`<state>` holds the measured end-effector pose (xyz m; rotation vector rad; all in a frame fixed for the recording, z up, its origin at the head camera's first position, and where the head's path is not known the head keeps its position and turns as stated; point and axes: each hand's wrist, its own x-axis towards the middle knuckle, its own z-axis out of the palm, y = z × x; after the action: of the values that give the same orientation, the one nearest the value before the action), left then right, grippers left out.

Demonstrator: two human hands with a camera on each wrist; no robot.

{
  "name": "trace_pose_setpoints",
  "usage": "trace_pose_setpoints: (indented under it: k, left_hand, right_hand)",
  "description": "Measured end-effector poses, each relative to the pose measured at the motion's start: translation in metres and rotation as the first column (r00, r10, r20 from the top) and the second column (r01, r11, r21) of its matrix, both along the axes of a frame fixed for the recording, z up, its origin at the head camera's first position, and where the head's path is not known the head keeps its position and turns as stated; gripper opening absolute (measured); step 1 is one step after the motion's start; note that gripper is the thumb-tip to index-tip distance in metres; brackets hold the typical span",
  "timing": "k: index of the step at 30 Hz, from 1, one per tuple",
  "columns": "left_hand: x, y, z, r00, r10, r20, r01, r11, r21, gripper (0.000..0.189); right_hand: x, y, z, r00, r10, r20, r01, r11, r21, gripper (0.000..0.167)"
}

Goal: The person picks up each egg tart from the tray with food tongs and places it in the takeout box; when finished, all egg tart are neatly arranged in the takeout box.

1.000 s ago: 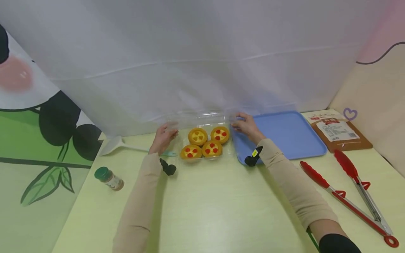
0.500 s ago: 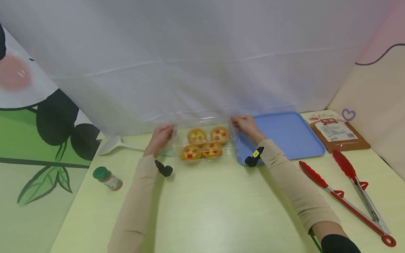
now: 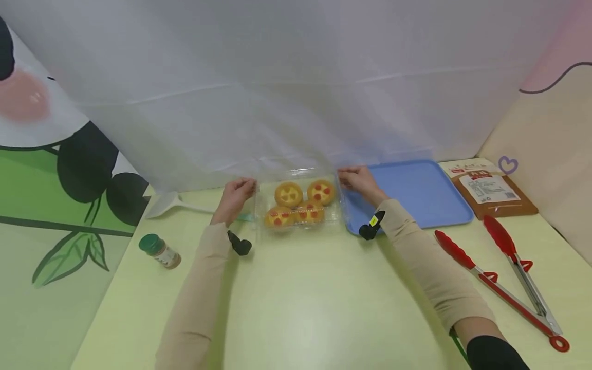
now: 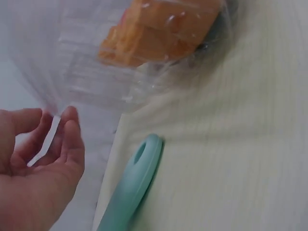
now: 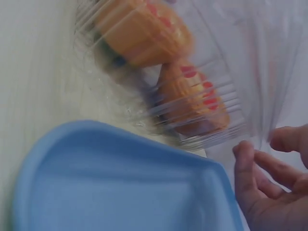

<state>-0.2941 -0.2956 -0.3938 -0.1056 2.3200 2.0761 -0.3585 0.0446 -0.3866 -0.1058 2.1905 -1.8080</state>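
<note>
A clear plastic clamshell box (image 3: 339, 218) stands at the back of the table and holds several round yellow tarts (image 3: 289, 193), most with red spots on top. Its transparent lid (image 3: 302, 173) slants over them, its front edge crossing above the nearer tarts. My left hand (image 3: 236, 198) pinches the lid's left corner between thumb and fingers; the left wrist view shows this corner too. At the opposite corner, my right hand (image 3: 362, 182) pinches the lid's right edge, with the blue tray (image 5: 120, 192) just below it.
The blue tray touches or nearly touches the box's right side. Behind my left hand lies a white spatula (image 3: 164, 204) with a mint handle (image 4: 137, 178). A green-capped spice jar (image 3: 159, 251) lies left, red-tipped tongs (image 3: 504, 288) and a brown packet (image 3: 492, 190) right. A white curtain hangs behind.
The lid has come forward and down from standing behind the tarts to slanting over them. My left fingers have closed on its corner. The tray and tongs have stayed put.
</note>
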Motion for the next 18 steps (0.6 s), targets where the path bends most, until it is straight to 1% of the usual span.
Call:
trace_pose_setpoints:
  k: [2,3,5,7,9,11,13,15,16,18]
  left_hand:
    - [0.007,-0.005,0.004,0.997,-0.069,0.019,0.069,0.997,-0.036,0.040]
    - [0.011,-0.008,0.006,0.994,-0.110,0.024,0.111,0.992,-0.060,0.042]
    - [0.024,-0.011,0.010,0.981,-0.186,0.047,0.191,0.975,-0.112,0.046]
    - [0.039,-0.012,0.013,0.968,-0.240,0.070,0.249,0.955,-0.163,0.051]
    - [0.055,-0.010,0.017,0.957,-0.273,0.097,0.286,0.943,-0.171,0.058]
    - [0.071,-0.006,0.020,0.953,-0.277,0.124,0.295,0.942,-0.162,0.064]
    - [0.084,0.000,0.022,0.954,-0.266,0.137,0.283,0.950,-0.129,0.067]
    - [0.095,0.007,0.022,0.962,-0.231,0.144,0.245,0.965,-0.088,0.063]
    - [0.099,0.010,0.022,0.967,-0.206,0.151,0.218,0.973,-0.071,0.060]
    - [0.104,0.017,0.019,0.976,-0.146,0.164,0.151,0.988,-0.020,0.052]
  right_hand:
    - [0.006,0.003,0.005,0.999,0.052,0.006,-0.052,0.998,0.025,0.044]
    - [0.009,0.005,0.008,0.996,0.093,0.005,-0.093,0.995,0.039,0.046]
    - [0.020,0.012,0.010,0.985,0.175,0.007,-0.175,0.982,0.063,0.049]
    - [0.032,0.020,0.013,0.965,0.261,0.022,-0.262,0.964,0.051,0.051]
    - [0.044,0.030,0.015,0.939,0.343,0.032,-0.345,0.936,0.066,0.051]
    - [0.054,0.037,0.015,0.917,0.392,0.075,-0.397,0.916,0.058,0.050]
    - [0.063,0.043,0.014,0.896,0.430,0.111,-0.437,0.898,0.054,0.049]
    - [0.070,0.045,0.011,0.883,0.441,0.160,-0.449,0.893,0.018,0.047]
    - [0.073,0.045,0.009,0.879,0.440,0.186,-0.446,0.895,-0.008,0.046]
    - [0.079,0.044,0.006,0.873,0.441,0.207,-0.438,0.897,-0.060,0.044]
